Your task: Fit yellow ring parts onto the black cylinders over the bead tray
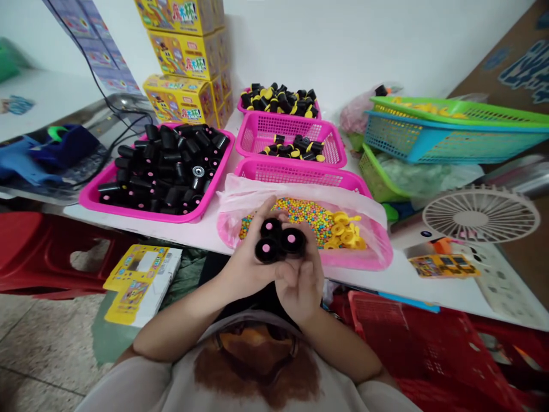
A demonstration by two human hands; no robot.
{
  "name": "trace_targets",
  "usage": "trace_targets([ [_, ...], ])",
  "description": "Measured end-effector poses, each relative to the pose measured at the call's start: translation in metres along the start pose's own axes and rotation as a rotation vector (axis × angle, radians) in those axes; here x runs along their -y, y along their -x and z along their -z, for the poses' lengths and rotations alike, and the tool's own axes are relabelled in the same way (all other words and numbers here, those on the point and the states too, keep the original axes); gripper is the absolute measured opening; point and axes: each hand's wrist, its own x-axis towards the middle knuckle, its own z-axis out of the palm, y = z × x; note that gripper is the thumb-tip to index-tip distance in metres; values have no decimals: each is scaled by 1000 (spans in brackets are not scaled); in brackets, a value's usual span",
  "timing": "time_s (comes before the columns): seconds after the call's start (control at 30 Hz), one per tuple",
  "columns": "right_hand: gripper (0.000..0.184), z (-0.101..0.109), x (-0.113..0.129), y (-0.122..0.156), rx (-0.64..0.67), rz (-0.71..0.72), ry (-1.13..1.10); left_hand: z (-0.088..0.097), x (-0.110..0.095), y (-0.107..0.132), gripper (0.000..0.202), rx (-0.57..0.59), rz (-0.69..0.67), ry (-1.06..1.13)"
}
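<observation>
Just above the printed shirt (257, 372), the left hand (251, 269) and right hand (300, 286) curl closed around three black tubes (291, 241), pink-dotted ends up, which look light, stiff and slick, best gripped by their sides, before a pink basket (300, 173).

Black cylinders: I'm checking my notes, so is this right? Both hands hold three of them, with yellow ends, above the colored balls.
The ends are pink, not yellow: the head view shows the left hand and right hand holding three black cylinders above the colored balls.
</observation>
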Motion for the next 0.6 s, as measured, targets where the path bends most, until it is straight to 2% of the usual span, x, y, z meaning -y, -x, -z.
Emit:
trace_targets([
  [0.07,62,6,2,-4,-156,35,-41,1,-6,-1,117,-19,68,23],
  [0.1,58,11,3,-8,-191,50,-34,2,-8,-1,117,-33,88,19],
  [0.17,50,30,7,-18,-138,56,33,7,-12,-2,112,-44,75,-11],
  [0.23,47,57,8,-37,-24,11,94,17,-13,-5,104,-52,-9,-80],
  [0.3,49,83,5,-62,141,-75,139,29,-11,-9,98,-113,-125,-197],
  [0.37,39,99,-3,-90,430,-159,291,39,-6,-15,93,-189,-197,-301],
  [0.47,30,98,-17,-121,764,-131,545,45,2,-22,89,-231,-234,-372],
  [0.6,26,71,-31,-130,965,-84,623,41,8,-26,91,-232,-296,-454],
])
